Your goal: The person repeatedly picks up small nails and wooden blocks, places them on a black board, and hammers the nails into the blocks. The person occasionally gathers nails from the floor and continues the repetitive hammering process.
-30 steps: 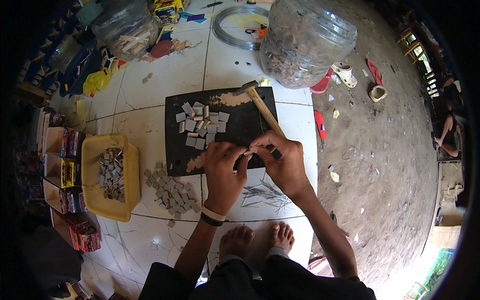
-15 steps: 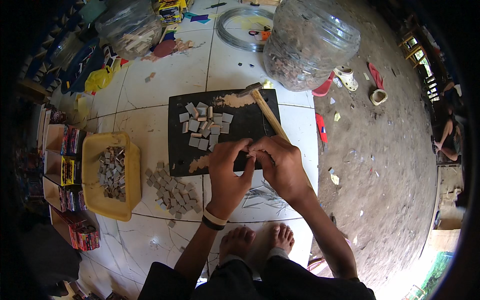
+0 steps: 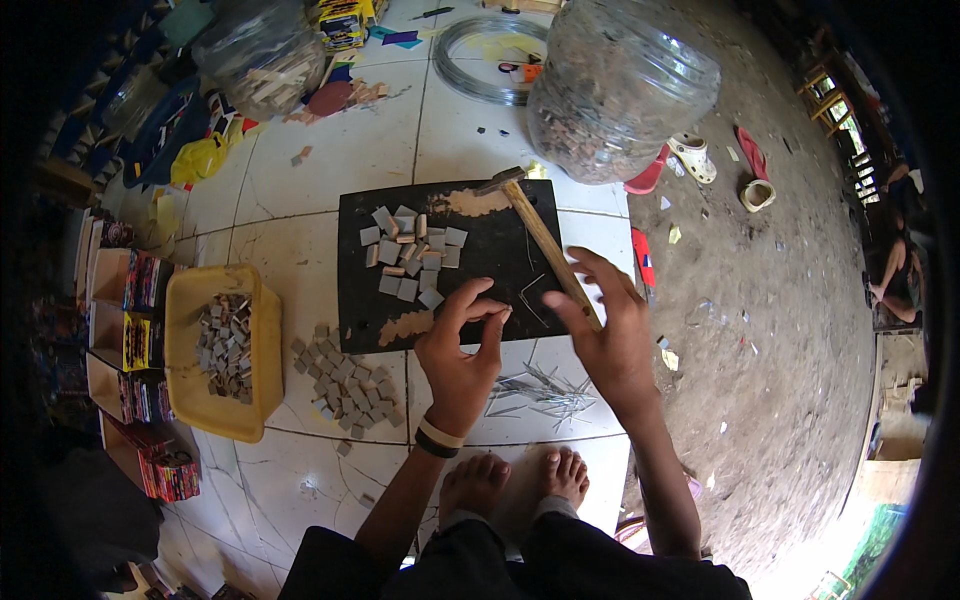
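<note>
My left hand point(image 3: 460, 345) hovers over the lower edge of a black board point(image 3: 365, 320). Its thumb and forefinger are pinched together; whatever they hold is too small to make out. My right hand point(image 3: 612, 340) is open, thumb and fingers spread on either side of the wooden handle of a hammer point(image 3: 545, 240), not closed on it. The hammer lies slanting across the board's right side. Small grey-faced wooden tiles point(image 3: 410, 255) are heaped on the board's left half. A thin bent wire point(image 3: 533, 300) lies between my hands on the board.
Beside my feet lies a pile of cut wires point(image 3: 545, 392). More grey tiles point(image 3: 350, 385) are spread left of my left wrist, near a yellow tub point(image 3: 265, 350) of tiles. A big clear plastic container point(image 3: 620, 90) and a wire coil point(image 3: 445, 75) stand at the far side.
My hands were together at the fingertips. The right has since let go and swung right to the hammer handle with its fingers spread; the left stays nearly in place, still pinched.
</note>
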`<state>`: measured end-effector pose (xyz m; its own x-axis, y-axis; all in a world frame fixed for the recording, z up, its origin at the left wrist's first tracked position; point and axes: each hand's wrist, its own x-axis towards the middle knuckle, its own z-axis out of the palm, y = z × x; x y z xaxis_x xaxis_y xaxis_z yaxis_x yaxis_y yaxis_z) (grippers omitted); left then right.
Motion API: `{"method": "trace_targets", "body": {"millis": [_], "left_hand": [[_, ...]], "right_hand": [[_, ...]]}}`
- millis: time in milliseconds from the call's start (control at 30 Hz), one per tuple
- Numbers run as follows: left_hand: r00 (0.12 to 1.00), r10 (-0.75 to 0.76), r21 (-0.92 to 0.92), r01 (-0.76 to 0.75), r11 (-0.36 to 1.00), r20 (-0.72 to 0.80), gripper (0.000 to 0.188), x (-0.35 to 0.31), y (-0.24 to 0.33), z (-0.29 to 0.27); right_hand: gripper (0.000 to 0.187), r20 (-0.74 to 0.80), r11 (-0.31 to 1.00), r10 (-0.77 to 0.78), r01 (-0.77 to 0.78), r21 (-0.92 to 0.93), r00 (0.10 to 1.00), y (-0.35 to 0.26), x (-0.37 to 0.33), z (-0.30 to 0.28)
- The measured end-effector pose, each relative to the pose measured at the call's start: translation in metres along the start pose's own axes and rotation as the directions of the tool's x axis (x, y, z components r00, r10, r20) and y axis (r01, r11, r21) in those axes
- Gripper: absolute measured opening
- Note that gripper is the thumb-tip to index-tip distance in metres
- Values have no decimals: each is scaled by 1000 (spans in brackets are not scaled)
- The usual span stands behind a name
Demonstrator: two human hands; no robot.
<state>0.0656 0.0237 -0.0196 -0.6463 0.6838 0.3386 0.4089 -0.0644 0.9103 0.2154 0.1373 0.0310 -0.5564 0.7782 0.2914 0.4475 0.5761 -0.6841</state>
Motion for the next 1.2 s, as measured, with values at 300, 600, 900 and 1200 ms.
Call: {"method": "trace_targets", "body": {"millis": [300,600,900,1200], "left_hand": [[999,48,35,-47,998,-6,44,0,-1,0],[999,37,-10,-37,999,9,47,-2,-4,-1],[999,32,-5,-32,999,-4,50,-2,-3,-1],[999,39,8,-39,999,0,47,-1,-4,0]], "right_hand": [[43,153,952,300,-306,11,942,11,-34,-20],[68,412,980,197,-186,-66,890,-47,-123,-131],[70,499,964,258,-184,-193,828,-64,-130,-130],[68,418,969,232,-172,-176,879,-54,-130,-108]]}}
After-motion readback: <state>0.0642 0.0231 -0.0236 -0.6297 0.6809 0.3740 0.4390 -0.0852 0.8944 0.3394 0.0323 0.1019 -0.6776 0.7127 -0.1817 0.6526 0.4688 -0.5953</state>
